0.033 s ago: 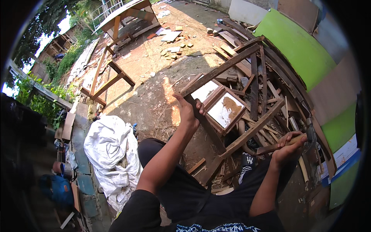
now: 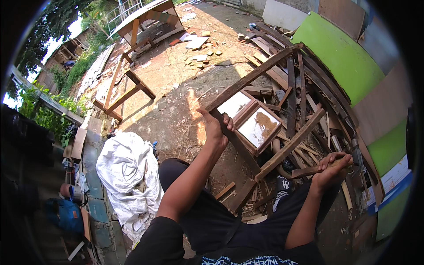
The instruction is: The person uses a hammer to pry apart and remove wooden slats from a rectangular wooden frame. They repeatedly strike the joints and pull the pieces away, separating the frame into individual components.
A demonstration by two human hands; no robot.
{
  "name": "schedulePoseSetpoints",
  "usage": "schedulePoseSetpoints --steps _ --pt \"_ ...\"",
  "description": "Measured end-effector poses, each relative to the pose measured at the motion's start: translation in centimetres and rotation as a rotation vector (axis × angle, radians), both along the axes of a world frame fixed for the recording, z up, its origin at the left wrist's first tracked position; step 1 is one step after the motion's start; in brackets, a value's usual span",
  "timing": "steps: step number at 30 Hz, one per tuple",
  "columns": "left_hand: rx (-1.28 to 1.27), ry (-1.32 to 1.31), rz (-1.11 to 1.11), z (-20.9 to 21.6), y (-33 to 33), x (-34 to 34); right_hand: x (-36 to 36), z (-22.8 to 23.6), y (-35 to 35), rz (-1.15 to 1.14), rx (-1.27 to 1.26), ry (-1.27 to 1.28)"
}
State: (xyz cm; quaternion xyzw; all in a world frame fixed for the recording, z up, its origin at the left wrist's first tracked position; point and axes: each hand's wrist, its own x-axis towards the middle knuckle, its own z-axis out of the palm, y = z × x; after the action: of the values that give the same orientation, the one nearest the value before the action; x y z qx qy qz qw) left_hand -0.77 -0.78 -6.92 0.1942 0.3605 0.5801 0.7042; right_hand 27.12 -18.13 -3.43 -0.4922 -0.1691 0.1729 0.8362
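My left hand (image 2: 216,131) is wrapped around the near left corner of a dark wooden frame (image 2: 251,79). Its thumb lies along the top and its fingers curl over the inner side. The frame leans over my legs, with one beam running away to the far right. My right hand (image 2: 330,171) grips a claw hammer (image 2: 304,172) by its wooden handle, the metal head out to the right, apart from the frame. A lower bar (image 2: 289,145) of the frame slants between my hands. Below it shows a foot in a patterned sock (image 2: 282,185).
Loose timber strips (image 2: 309,152) are heaped at the right, beside green boards (image 2: 340,57). Two-paned white panels (image 2: 258,128) lie under the frame. White sacking (image 2: 128,170) bulges at my left. Another wooden frame (image 2: 126,97) stands farther off, near scattered wood blocks (image 2: 201,59).
The hammer has turned in my right hand, so its head points differently. The lower bar's far end has shifted slightly upward. My left hand keeps its place on the corner.
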Motion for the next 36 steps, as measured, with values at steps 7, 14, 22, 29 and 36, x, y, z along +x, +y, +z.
schedulePoseSetpoints --steps 7,14,22,29,36 --pt "-0.076 -0.383 0.127 -0.1 1.2 0.5 -1.8 -2.5 1.2 0.285 -0.138 0.098" --pt "-0.023 -0.465 0.052 0.4 0.0 1.8 -4.8 -4.2 2.5 0.434 -0.018 -0.127" --pt "0.002 -0.137 -0.128 1.0 1.0 -0.9 -1.4 -1.6 1.8 0.406 -0.043 -0.168" --pt "0.344 0.713 -0.370 2.4 -0.8 -1.8 -0.3 -1.5 0.9 0.424 -0.182 -0.336" --pt "0.405 0.710 -0.351 1.1 -1.7 -2.5 -0.3 -4.3 2.0 0.375 -0.223 -0.216"
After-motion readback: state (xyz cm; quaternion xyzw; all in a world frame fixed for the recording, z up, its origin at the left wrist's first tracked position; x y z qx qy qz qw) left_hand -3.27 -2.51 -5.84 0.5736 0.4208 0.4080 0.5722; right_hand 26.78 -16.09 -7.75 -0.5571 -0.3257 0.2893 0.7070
